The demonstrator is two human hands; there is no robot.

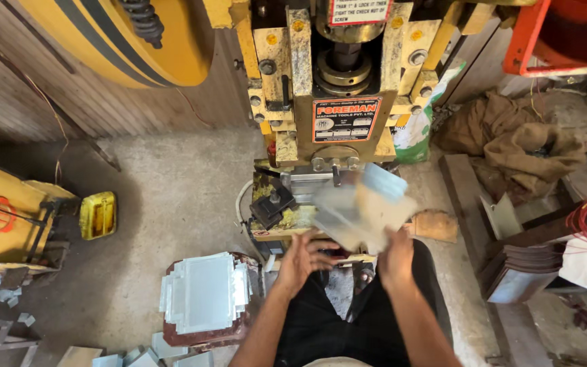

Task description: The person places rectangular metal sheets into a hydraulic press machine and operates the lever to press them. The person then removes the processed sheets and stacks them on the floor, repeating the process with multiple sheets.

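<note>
Motion-blurred metal sheet (361,207) between hands

Soft, even daylight fills the scene, brightest on the concrete floor (178,197) left of the press (334,88) and on the stack of metal sheets (205,291), which shines pale. Shadows are weak and diffuse, deepest at the floor's lower left corner and under the press. The metal sheet (361,211) above the left hand (304,261) and right hand (397,261) is smeared by heavy motion blur, its edges lost. The press stays sharp. The wide lens bends lines outward near the frame edges, and the far right looks slightly washed out.
</note>
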